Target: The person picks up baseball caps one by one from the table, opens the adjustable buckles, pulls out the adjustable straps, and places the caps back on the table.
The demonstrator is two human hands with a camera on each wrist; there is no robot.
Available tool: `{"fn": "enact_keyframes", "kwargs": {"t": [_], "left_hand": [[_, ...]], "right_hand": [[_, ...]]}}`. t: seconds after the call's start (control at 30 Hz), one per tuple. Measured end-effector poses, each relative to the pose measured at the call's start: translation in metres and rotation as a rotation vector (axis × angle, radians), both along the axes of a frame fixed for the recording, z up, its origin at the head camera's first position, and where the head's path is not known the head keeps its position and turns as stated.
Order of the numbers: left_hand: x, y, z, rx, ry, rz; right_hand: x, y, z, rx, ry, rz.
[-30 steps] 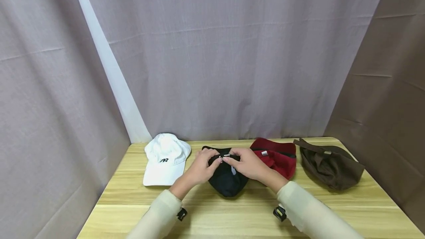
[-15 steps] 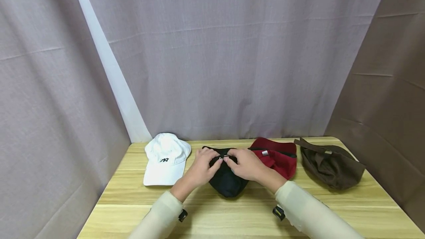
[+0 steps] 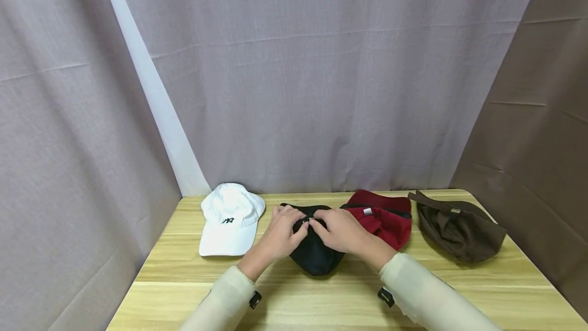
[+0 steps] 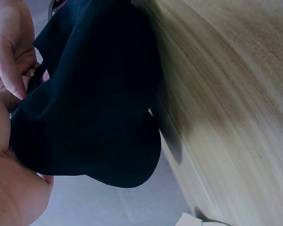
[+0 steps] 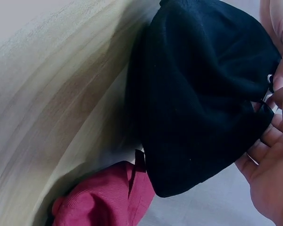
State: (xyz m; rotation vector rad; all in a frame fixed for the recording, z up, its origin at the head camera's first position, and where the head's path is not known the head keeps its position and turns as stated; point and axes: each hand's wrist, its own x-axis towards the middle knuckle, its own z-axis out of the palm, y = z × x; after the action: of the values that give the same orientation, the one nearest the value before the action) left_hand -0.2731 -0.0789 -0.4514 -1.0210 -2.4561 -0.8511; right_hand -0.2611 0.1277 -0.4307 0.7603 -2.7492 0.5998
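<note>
I have the left grip and right grip both pinching the black cap at its edge, near a small metal ring. It sits on the tabletop between the white cap, apart on its left, and the red cap, just beside it. Farther right I see the brown cap.
</note>
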Motion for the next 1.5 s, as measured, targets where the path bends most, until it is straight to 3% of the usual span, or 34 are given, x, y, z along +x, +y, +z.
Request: {"fn": "enact_keyframes", "kwargs": {"t": [0.2, 0.37, 0.5, 0.7, 0.93, 1.03, 1.5], "left_hand": [[-0.002, 0.001, -0.004, -0.031, 0.064, 0.029], [-0.002, -0.001, -0.005, 0.001, 0.091, 0.026], [-0.001, -0.003, -0.004, 0.002, 0.113, 0.015], [0.001, -0.002, -0.001, -0.021, 0.145, 0.021], [0.002, 0.001, -0.003, -0.092, 0.285, 0.043], [0.0, 0.002, -0.005, -0.077, 0.323, 0.061], [-0.007, 0.001, -0.012, 0.019, 0.298, 0.087]], "right_hand": [[-0.001, -0.003, -0.003, 0.036, 0.063, -0.028], [-0.002, -0.005, -0.002, 0.074, 0.107, -0.053], [-0.002, -0.003, -0.001, 0.078, 0.074, -0.065], [-0.001, 0.0, 0.001, -0.009, 0.006, -0.092], [0.004, -0.007, 0.004, 0.048, 0.033, -0.127], [0.004, -0.012, 0.005, 0.081, 0.062, -0.138], [0.0, -0.022, 0.003, -0.037, 0.01, -0.098]]}}
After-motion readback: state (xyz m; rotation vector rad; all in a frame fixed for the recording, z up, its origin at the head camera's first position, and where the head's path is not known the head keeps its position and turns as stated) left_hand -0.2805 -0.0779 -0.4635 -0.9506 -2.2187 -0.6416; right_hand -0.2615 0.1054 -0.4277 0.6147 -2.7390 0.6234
